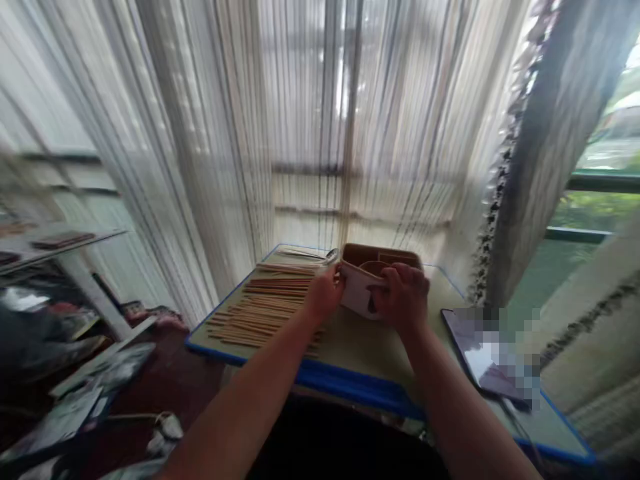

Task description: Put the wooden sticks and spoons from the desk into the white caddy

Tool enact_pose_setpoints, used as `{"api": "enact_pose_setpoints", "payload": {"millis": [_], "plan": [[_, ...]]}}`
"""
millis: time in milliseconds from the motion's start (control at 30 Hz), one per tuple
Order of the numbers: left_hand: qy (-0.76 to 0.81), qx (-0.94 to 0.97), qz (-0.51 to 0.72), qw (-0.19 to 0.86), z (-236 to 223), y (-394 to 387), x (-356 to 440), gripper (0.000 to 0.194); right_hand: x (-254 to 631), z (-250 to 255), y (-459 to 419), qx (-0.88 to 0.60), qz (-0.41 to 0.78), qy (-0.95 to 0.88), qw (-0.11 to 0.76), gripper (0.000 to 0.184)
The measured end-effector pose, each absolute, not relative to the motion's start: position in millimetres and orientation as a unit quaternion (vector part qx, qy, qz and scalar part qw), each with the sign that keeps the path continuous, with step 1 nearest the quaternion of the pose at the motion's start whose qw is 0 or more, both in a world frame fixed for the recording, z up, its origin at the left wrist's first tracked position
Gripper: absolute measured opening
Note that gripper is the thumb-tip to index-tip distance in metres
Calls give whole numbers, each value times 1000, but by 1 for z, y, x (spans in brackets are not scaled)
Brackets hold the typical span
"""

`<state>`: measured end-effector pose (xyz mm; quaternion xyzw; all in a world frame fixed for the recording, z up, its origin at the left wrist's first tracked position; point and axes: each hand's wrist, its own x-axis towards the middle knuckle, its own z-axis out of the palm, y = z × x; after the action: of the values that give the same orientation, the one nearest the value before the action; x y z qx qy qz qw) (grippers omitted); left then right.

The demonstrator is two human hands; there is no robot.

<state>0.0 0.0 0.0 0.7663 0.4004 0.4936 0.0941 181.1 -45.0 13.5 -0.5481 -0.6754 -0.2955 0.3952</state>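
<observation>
A long, sheer striped curtain (300, 107) hangs across the far side of the room, and daylight comes through it. In front of it stands a pale worktop (345, 347) with blue edging, where things look partly sorted: many chopsticks (255, 320) lie on the left in rough, mostly parallel rows, some crossing, and a metal spoon (332, 255) lies beyond them at the far side. The container (357, 293), white outside and brown inside with divided compartments, is at the middle of the far half, just right of the chopsticks. No chopsticks show above its rim, though its floor is hidden. The right hand (401, 297) has its fingers curled over the near rim, gripping that wall; the left hand (324, 295) is against the left end, its fingers bunched, but whether they pinch it I cannot tell. Nor can I tell whether the container is lifted. To the right lies a tablet (465, 343) with a cable (515, 415) at its near end. At the left is a cluttered shelf (95, 240) above a dark red floor (173, 367); at the far right, a window (595, 207) shows greenery.
</observation>
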Motion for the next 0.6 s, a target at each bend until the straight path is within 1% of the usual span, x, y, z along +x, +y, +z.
{"api": "enact_pose_setpoints", "payload": {"millis": [133,233,367,467,533,600], "plan": [[406,760,497,100,0,-4,-4,30,184,10,-48,-508,-296,-691,421,22],[399,778,476,99,2,-12,-13,31,186,6,-51,-488,-316,-690,431,24],[395,813,426,32,3,-38,-44,34,185,5,-54,-473,-347,-681,439,28],[410,814,410,-36,-2,-57,-73,30,175,11,-60,-461,-386,-641,477,35],[423,804,411,-74,-9,-64,-88,29,162,16,-68,-454,-393,-627,496,30],[411,809,410,-86,-17,-66,-97,27,144,16,-81,-472,-348,-639,498,21]]}}
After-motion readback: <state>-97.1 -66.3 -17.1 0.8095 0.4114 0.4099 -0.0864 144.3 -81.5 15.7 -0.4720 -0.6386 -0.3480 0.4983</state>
